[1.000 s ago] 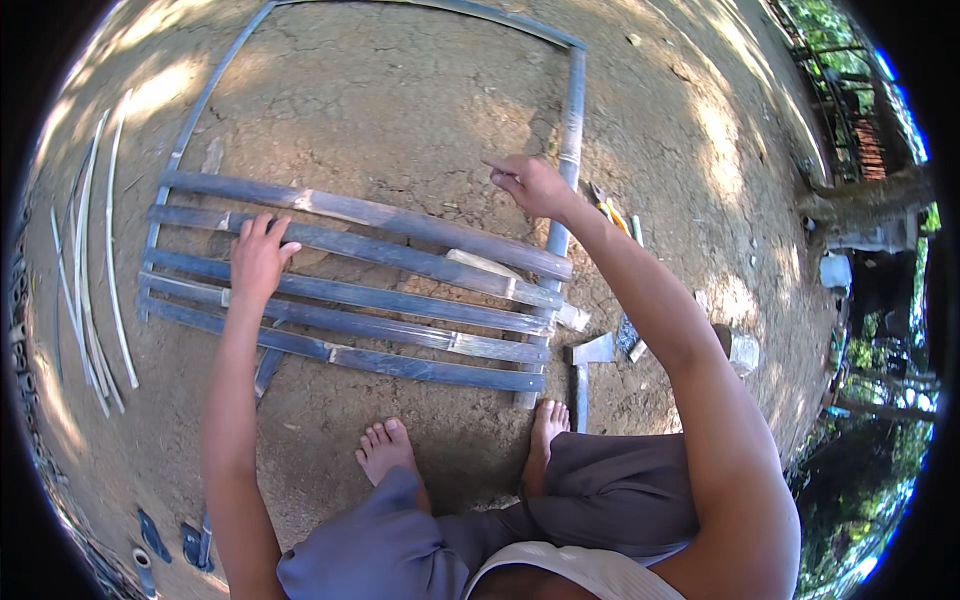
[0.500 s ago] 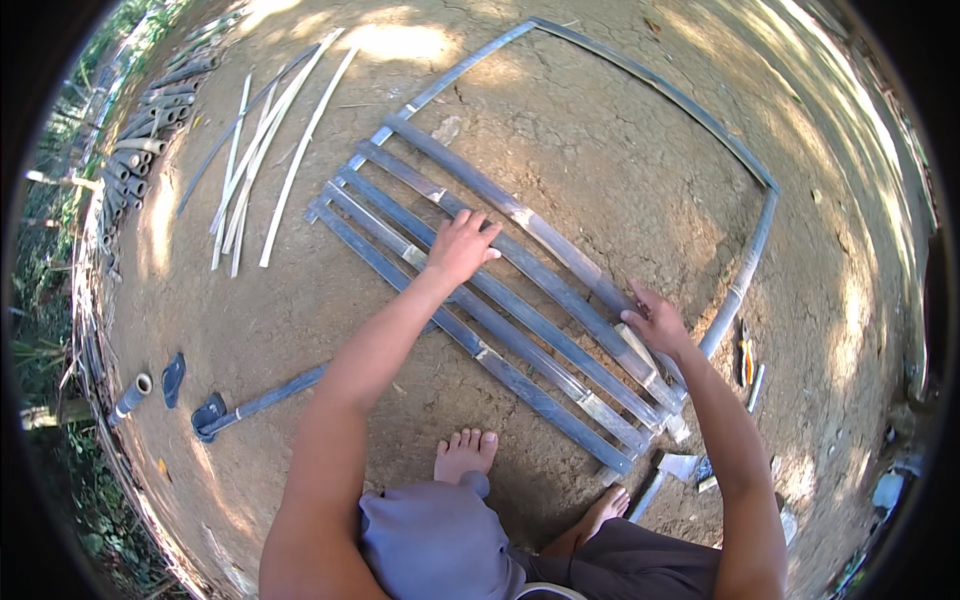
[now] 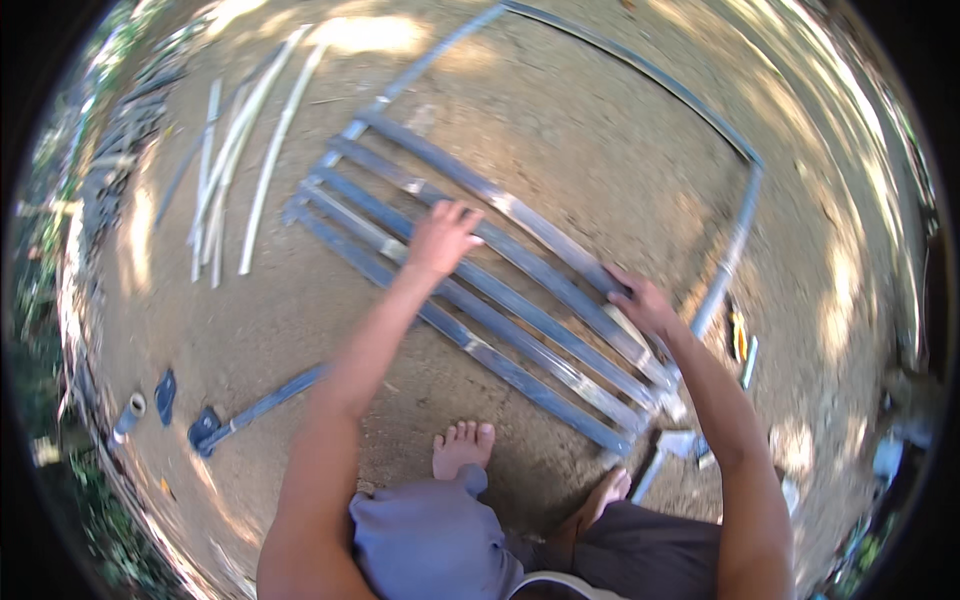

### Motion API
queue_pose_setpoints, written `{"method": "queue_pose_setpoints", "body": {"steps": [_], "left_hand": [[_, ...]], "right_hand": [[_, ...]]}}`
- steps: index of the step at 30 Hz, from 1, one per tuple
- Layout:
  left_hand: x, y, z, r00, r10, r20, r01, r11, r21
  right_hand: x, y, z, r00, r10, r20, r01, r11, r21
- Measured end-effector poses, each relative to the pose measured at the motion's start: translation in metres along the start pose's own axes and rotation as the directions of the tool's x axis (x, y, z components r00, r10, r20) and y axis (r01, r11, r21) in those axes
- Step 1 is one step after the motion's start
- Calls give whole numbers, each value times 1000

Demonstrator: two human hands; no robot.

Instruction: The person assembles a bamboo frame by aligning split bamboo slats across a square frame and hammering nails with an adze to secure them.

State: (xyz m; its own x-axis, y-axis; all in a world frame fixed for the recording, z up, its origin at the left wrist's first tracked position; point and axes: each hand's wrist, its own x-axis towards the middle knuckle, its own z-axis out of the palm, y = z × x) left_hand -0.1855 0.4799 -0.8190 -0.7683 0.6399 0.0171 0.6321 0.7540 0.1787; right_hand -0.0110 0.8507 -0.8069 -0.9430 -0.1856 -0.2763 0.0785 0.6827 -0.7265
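Observation:
Several grey split-bamboo slats lie side by side, slanting across a large bamboo frame point(image 3: 630, 66) on the ground. My right hand point(image 3: 645, 305) is closed around the right part of the farthest slat point(image 3: 505, 203). My left hand point(image 3: 443, 238) rests palm down over the second slat point(image 3: 540, 268), fingers bent and spread, thumb apart; its underside is hidden. Nearest my feet is the closest slat point(image 3: 530, 385). The slats' right ends gather near the frame's corner, where a pale wood piece point(image 3: 628, 328) shows below my right hand.
Pale thin strips point(image 3: 262, 165) lie at the far left. Pliers with orange handles point(image 3: 739, 335) and a hatchet point(image 3: 677, 443) are on the right. Two dark sandal-like pieces point(image 3: 165, 397), a bamboo strip point(image 3: 270, 398) and a short bamboo tube point(image 3: 130, 415) lie at left. Bamboo poles point(image 3: 110, 165) are piled beyond.
The whole view has shifted, with the scene sliding slightly left and up and blurring. Both hands keep nearly the same places on the slats.

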Motion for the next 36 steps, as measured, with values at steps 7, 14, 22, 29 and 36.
{"method": "queue_pose_setpoints", "body": {"steps": [7, 14, 22, 29, 36], "left_hand": [[-117, -34, -34, 974, -182, -133, 164, 977, -136], [-203, 20, -55, 925, -381, 12, 380, 918, -110], [-203, 151, 0, 513, -205, 833, 679, -497, -541], [-201, 180, 11, 583, -356, 730, 513, -535, -671], [-208, 165, 5, 574, -365, 733, 520, -529, -670]], "right_hand": [[-56, 20, -105, 955, 71, -289, -156, 946, -284], [-237, 64, -50, 902, 429, 44, -403, 876, -267], [-239, 66, 37, 937, 304, -175, -340, 907, -247], [-251, 90, 18, 892, 366, -264, -399, 913, -82], [-249, 131, -4, 860, 307, -408, -423, 875, -235]]}}
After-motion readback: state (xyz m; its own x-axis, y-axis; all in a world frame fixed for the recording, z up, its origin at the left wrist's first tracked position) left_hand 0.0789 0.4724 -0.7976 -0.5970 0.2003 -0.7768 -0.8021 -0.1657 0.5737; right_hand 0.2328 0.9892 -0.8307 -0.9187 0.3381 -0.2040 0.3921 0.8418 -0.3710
